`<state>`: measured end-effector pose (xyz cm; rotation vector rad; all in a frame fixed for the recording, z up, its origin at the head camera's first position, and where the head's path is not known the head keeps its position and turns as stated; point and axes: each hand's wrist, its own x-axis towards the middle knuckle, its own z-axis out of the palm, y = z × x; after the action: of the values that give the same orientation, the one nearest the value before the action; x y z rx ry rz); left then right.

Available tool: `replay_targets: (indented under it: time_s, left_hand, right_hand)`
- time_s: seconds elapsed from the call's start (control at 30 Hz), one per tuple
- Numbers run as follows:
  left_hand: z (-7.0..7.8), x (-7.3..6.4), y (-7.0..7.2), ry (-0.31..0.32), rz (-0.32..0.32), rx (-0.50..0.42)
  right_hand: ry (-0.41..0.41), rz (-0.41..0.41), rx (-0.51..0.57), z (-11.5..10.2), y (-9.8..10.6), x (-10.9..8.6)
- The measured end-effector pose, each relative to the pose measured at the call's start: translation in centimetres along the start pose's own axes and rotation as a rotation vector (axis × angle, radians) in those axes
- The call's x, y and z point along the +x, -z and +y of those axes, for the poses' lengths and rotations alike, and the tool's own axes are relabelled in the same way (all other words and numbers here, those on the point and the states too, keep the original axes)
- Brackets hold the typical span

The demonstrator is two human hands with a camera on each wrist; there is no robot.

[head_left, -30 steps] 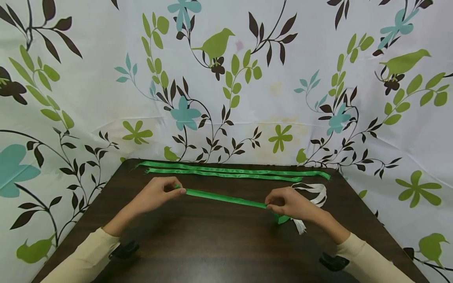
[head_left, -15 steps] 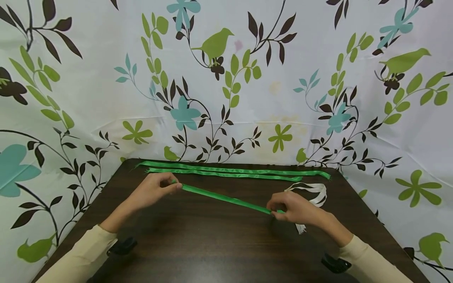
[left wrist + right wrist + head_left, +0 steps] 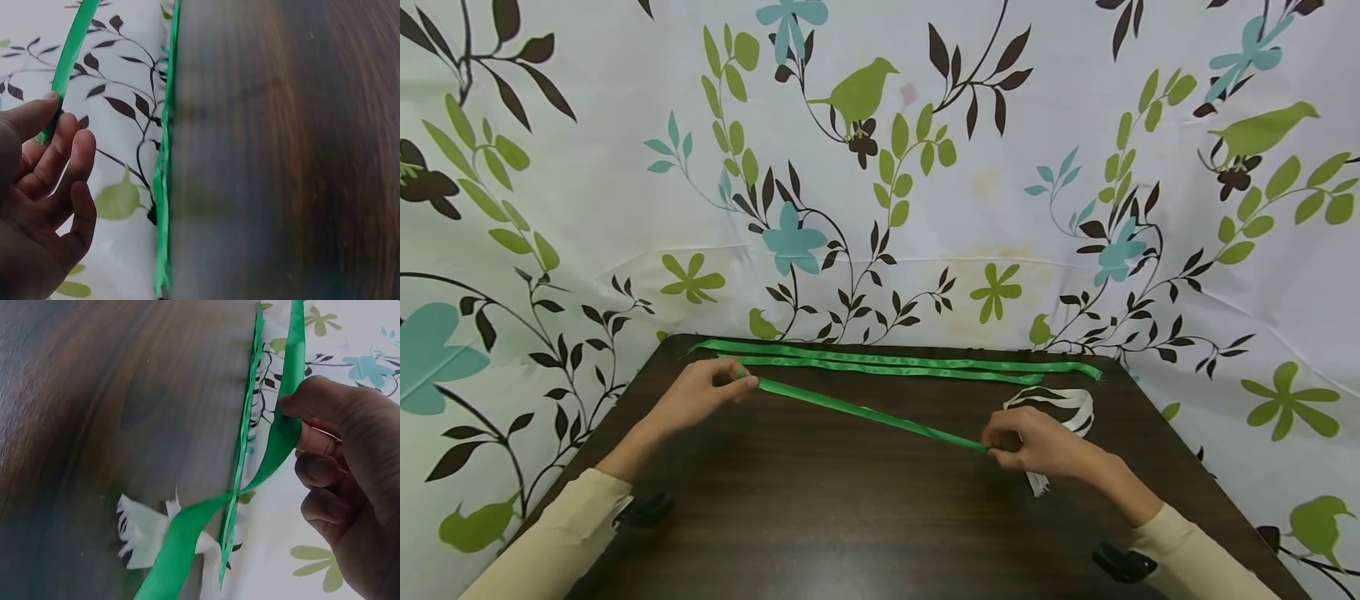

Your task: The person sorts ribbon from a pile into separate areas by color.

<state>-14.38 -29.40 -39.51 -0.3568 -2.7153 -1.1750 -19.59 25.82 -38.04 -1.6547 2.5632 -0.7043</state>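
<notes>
A green satin ribbon (image 3: pixel 865 413) is stretched between my two hands above the table, slanting down to the right. My left hand (image 3: pixel 696 392) pinches it near one end; in the left wrist view a short tip of the ribbon (image 3: pixel 70 56) pokes out below the thumb. My right hand (image 3: pixel 1037 437) pinches it between thumb and finger. Past that grip, in the right wrist view, a loose tail of the ribbon (image 3: pixel 181 544) hangs down over white ribbons (image 3: pixel 142 534) with frayed ends. In the head view those white ribbons (image 3: pixel 1081 408) lie looped behind my right hand.
Two more green ribbons (image 3: pixel 880 364) lie side by side along the far edge of the dark wooden table (image 3: pixel 850 508). Right behind that edge hangs a white cloth (image 3: pixel 925 225) printed with leaves, birds and flowers.
Both hands have spread apart, the left moving left and slightly up, the right moving right. The held green ribbon now shows a longer, taut span between them.
</notes>
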Motion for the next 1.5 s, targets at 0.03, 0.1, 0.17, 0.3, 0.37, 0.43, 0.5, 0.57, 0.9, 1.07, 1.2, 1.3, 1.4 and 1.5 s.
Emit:
replay_targets:
  time_s: [0.03, 0.1, 0.17, 0.3, 0.37, 0.43, 0.5, 0.57, 0.9, 1.07, 1.2, 1.3, 1.4, 1.5]
  left_hand:
    - [-0.3, 0.0, 0.1, 0.004, 0.001, 0.001]
    - [-0.8, -0.1, 0.2, 0.009, 0.008, 0.002]
    - [-1.2, -0.1, 0.4, 0.015, 0.018, 0.004]
    - [-2.0, -0.3, 0.9, 0.046, 0.048, 0.028]
    - [-2.4, -0.4, 1.1, 0.062, 0.056, 0.044]
    - [-2.8, -0.5, 1.3, 0.077, 0.060, 0.057]
    - [-3.2, -0.6, 1.5, 0.089, 0.059, 0.064]
    - [-3.7, -0.7, 1.7, 0.106, 0.063, 0.066]
    - [-4.8, -1.4, 2.3, 0.173, 0.071, 0.034]
    - [-4.8, -1.4, 2.7, 0.202, 0.079, 0.002]
    - [-5.0, -1.5, 3.0, 0.238, 0.079, -0.020]
    - [-5.3, -1.5, 3.2, 0.255, 0.087, -0.029]
    - [-5.5, -1.5, 3.4, 0.262, 0.099, -0.041]
    - [-5.7, -1.5, 3.5, 0.266, 0.103, -0.058]
  right_hand:
    - [-0.007, -0.001, -0.002, 0.1, 0.0, -0.1]
    - [-0.027, -0.007, 0.008, 0.4, 0.1, -0.4]
    - [-0.039, -0.009, 0.023, 0.6, 0.1, -0.6]
    - [-0.043, -0.016, 0.047, 0.9, 0.1, -1.1]
    - [-0.045, -0.019, 0.048, 1.0, 0.2, -1.3]
    - [-0.059, -0.021, 0.044, 1.1, 0.2, -1.5]
    - [-0.080, -0.027, 0.044, 1.1, 0.4, -1.7]
    - [-0.106, -0.035, 0.050, 1.3, 0.5, -1.9]
    - [-0.124, -0.030, 0.168, 2.7, 0.9, -3.3]
    - [-0.163, -0.057, 0.223, 3.6, 1.0, -4.2]
    - [-0.232, -0.079, 0.283, 4.6, 1.1, -4.8]
    - [-0.287, -0.074, 0.342, 5.3, 1.5, -5.2]
    - [-0.303, -0.051, 0.397, 5.9, 2.1, -5.6]
    - [-0.314, -0.015, 0.407, 6.3, 2.8, -5.8]
